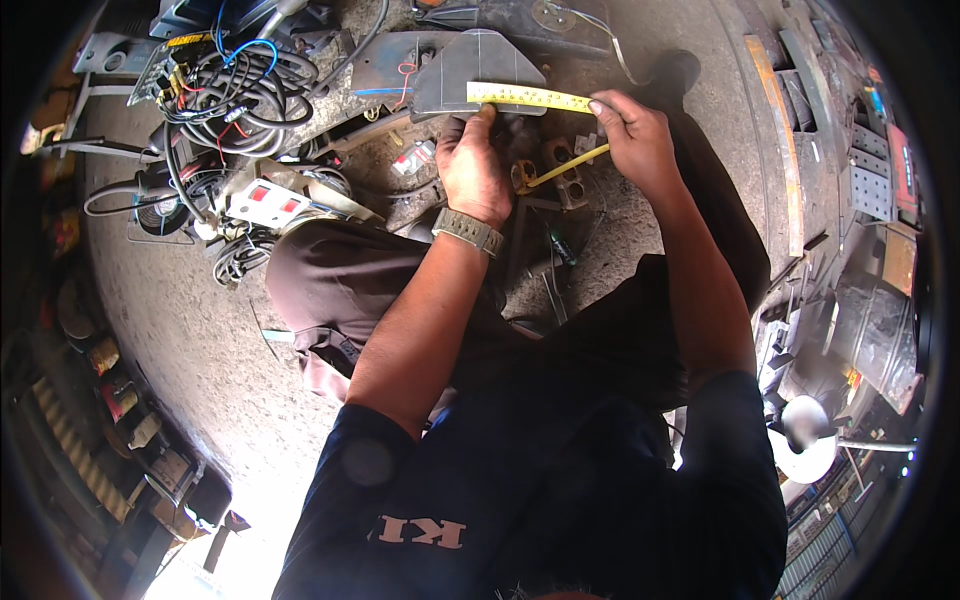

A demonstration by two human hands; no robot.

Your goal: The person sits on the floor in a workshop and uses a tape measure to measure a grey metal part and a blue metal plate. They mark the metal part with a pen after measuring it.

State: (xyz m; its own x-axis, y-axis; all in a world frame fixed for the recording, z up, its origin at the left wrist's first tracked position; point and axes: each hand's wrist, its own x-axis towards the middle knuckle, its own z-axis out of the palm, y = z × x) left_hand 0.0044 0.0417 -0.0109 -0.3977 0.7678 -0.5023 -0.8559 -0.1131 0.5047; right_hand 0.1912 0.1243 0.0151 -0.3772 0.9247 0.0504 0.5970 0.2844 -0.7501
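Observation:
A grey metal plate (450, 72) with angled corners and thin scribed lines lies in front of me. Across its lower right part runs the yellow blade of a tape measure (530, 96). My left hand (474, 165) is closed at the plate's near edge, a fingertip pressing the blade's lower edge; its other fingers are partly hidden. My right hand (635, 135) pinches the blade beyond the plate's right side. From there the blade bends back down-left to the tape's yellow case (522, 177), which rests low between my arms.
Coiled black cables (235, 100) with blue and red wires lie at the left. Closer to my knee sits a white panel with red windows (268, 203). A long rusty flat bar (778, 145) and a perforated metal plate (871, 172) are at the right.

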